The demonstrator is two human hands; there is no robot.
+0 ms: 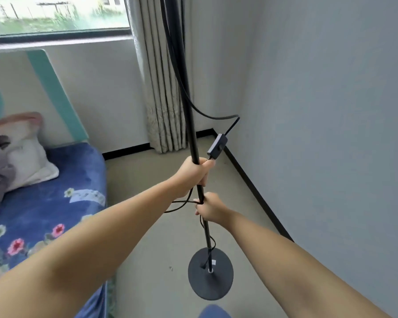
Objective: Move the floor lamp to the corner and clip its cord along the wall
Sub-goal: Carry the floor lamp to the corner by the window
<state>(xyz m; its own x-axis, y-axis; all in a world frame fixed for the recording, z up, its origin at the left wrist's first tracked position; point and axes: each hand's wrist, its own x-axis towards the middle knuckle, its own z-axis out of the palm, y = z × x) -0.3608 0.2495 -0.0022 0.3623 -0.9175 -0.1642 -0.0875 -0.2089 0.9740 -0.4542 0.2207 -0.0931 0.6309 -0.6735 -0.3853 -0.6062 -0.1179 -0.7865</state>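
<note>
A black floor lamp stands before me, its thin pole (189, 111) rising out of the top of the view and its round base (210, 275) low over the grey floor. My left hand (193, 173) is wrapped around the pole at mid-height. Just below it, my right hand (210, 208) grips the pole too, with a loop of the black cord (207, 114) caught under it. The cord hangs down from above, passes through an inline switch box (217, 145) beside my left hand, and trails along the pole to the base. The lamp's head is out of view.
The room corner (213, 130) lies ahead, with a black skirting board (246, 177) along both walls. A pale curtain (163, 88) hangs left of the corner under a window. A bed with a blue flowered cover (44, 203) and a pillow fills the left side.
</note>
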